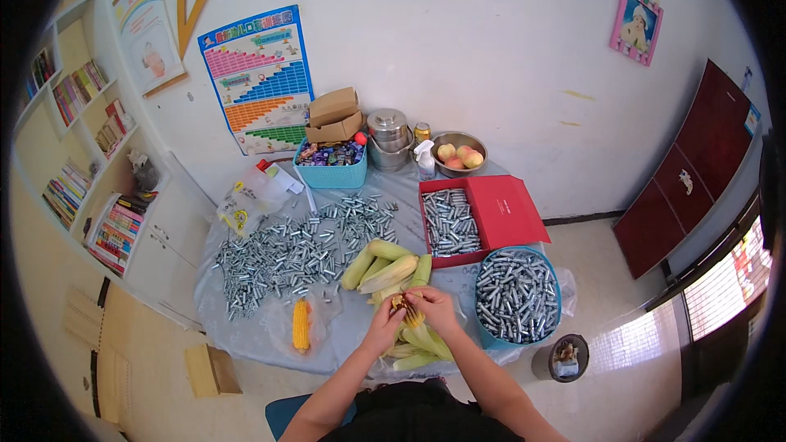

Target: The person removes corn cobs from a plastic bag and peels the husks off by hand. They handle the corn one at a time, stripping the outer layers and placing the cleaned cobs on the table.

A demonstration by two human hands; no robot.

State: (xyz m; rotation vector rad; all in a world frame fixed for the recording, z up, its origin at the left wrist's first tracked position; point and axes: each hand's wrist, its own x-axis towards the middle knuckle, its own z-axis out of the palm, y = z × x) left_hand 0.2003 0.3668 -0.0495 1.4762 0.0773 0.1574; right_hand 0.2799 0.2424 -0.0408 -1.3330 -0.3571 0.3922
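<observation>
Between my two hands is an ear of corn (415, 318), its yellow kernels and brown silk partly showing. My left hand (381, 329) is closed around one side of it. My right hand (437, 309) pinches at the silk end, fingers bent; whether it grips silk or husk is too small to tell. Pale green husks (422, 347) lie beneath my hands near the table's front edge. Just beyond them, several ears still in their husks (385, 268) are piled together. To the left, a bare yellow corn cob (301, 326) rests on a clear plastic bag (324, 311).
Many small metal cylinders (278, 258) cover the table's left half. More fill a red box (449, 260) and a blue basket (481, 329) at right. Behind stand a turquoise basket (332, 176), a metal pot (388, 133), a spray bottle (425, 162) and a fruit bowl (471, 173).
</observation>
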